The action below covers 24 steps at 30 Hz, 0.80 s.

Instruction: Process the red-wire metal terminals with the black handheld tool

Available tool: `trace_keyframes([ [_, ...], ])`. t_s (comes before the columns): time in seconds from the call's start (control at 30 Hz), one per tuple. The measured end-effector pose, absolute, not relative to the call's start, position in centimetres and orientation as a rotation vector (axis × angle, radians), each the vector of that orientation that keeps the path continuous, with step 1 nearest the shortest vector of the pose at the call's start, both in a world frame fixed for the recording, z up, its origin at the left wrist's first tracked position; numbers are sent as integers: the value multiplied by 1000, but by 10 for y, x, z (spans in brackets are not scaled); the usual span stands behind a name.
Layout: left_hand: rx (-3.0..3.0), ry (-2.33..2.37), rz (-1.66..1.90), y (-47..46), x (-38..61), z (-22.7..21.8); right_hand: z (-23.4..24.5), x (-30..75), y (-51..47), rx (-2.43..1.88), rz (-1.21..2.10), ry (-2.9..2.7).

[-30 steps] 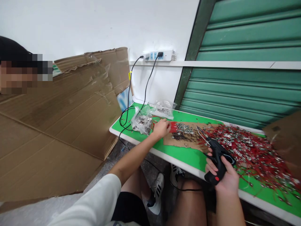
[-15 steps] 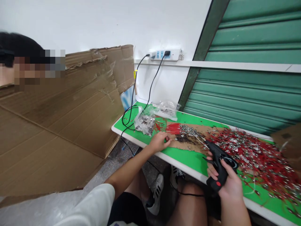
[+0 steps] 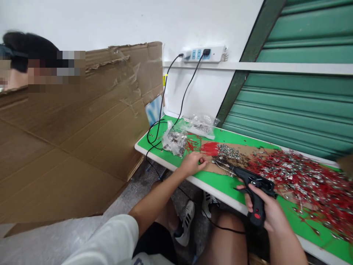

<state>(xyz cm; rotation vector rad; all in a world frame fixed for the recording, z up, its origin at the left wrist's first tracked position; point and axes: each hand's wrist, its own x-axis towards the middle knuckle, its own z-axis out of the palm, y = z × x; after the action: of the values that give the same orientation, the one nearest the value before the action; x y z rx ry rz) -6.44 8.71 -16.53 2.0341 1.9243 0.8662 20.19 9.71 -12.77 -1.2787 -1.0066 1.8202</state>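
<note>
My right hand (image 3: 266,210) is wrapped round the handle of a black glue gun (image 3: 252,184) with a red button, its nozzle pointing left towards a cardboard sheet (image 3: 220,167) on the green table (image 3: 228,184). My left hand (image 3: 193,163) rests on the table at the sheet's left edge, fingers pinched on a small red piece that I cannot make out clearly. Just beyond it lie a bunch of red strands (image 3: 209,148) and small metal parts (image 3: 227,151) on the cardboard.
A big heap of red strands with metal tabs (image 3: 303,178) covers the table's right part. Clear bags of metal parts (image 3: 175,140) sit at the left end. Black cords run up to a power strip (image 3: 204,53). Large cardboard panels (image 3: 82,129) stand left, a person's head behind them.
My left hand drew back from the red bunch to the near edge of the cardboard sheet. The glue gun tilted down, its nozzle now close to the sheet. The view shifted left.
</note>
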Motion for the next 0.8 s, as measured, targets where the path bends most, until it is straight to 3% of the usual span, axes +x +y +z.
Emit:
trace_keyframes([
  [0.8,1984,1877,1001,86,-65,-165,-121,197,95,-1416,1853,-1121],
])
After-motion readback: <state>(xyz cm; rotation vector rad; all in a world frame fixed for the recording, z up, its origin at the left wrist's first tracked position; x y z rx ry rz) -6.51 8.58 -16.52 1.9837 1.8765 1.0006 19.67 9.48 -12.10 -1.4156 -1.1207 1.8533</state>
